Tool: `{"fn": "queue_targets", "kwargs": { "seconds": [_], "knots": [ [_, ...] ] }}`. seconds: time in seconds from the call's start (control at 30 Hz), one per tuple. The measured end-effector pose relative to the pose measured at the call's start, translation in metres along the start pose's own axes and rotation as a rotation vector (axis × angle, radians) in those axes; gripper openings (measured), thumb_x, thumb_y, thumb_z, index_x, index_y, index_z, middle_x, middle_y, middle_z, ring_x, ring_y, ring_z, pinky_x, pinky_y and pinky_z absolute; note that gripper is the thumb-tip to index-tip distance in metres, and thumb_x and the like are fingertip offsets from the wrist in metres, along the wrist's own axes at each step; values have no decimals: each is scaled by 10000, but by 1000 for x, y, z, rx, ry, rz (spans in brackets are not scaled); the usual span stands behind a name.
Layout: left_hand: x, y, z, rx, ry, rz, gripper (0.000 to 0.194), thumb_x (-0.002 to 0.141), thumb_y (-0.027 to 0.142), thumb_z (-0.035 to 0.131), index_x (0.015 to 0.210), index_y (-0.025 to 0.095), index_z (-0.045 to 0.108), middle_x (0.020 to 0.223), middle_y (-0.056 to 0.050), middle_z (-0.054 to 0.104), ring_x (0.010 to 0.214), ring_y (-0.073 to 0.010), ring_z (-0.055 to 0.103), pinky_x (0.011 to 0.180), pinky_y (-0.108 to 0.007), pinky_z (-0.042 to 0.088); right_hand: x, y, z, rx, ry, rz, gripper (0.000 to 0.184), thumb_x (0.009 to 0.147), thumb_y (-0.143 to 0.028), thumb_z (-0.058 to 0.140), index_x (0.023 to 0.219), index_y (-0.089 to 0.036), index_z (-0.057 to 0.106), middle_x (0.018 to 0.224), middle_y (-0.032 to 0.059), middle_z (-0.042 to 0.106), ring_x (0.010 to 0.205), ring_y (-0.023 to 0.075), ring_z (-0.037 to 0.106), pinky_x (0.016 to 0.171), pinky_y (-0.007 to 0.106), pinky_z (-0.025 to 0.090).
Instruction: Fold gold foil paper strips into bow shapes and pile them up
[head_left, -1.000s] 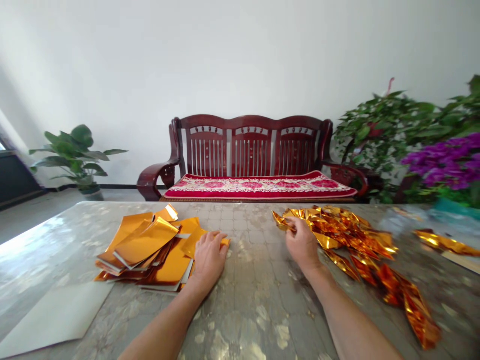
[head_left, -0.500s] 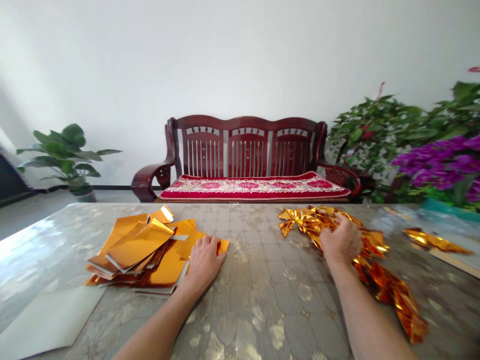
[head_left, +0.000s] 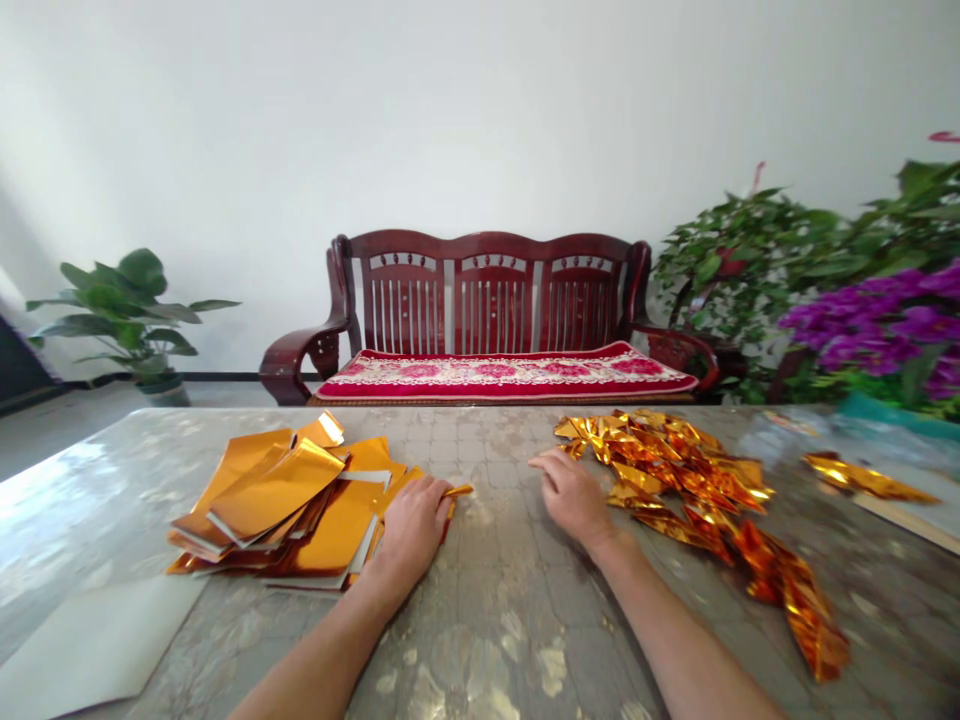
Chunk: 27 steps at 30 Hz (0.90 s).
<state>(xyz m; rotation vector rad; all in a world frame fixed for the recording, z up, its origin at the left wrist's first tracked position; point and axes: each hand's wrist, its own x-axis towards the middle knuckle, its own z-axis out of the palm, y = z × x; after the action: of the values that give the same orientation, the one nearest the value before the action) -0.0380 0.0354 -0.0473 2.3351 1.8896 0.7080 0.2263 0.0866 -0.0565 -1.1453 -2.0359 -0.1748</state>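
Note:
My left hand is closed on a sheet of gold foil paper, whose edge sticks out past the fingers. It rests at the right side of a loose stack of gold foil paper with white backing. My right hand is above the table, its index finger stretched to the left and nothing seen in it. Just right of it lies a heap of folded, crinkled gold foil pieces, which trails toward the near right.
The patterned table spans the foreground. A pale sheet lies at the near left. At the right are another foil piece, clear plastic and purple flowers. A wooden bench stands behind.
My right hand has left the crinkled foil heap and moved left toward the middle. In my left hand the foil sheet has lifted and bent up off the table.

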Motion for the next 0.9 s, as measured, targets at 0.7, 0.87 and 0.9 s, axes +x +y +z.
{"fn": "queue_targets", "kwargs": {
  "seconds": [0.7,0.87,0.9],
  "knots": [
    [-5,18,2,-386,1,309,279,915,433,575,1104,262,688,1061,-43,712,1003,-210,642,920,-311,475,-7,-41,15,234,-301,-50,337,828,-64,515,982,-247,752,911,28,731,879,173,666,795,274,509],
    [-5,12,6,-305,70,338,469,810,472,701,1221,254,641,1170,-67,682,1095,-249,617,971,-366,472,-7,-32,13,154,-233,27,223,892,-157,545,903,-246,749,873,27,728,827,169,675,726,262,508],
    [-4,11,8,-301,74,334,417,830,433,685,1209,262,652,1165,-62,685,1089,-239,620,969,-360,476,-7,-31,13,146,-227,36,218,898,-168,546,890,-250,748,861,24,727,814,168,675,714,260,506]
  ]
}}
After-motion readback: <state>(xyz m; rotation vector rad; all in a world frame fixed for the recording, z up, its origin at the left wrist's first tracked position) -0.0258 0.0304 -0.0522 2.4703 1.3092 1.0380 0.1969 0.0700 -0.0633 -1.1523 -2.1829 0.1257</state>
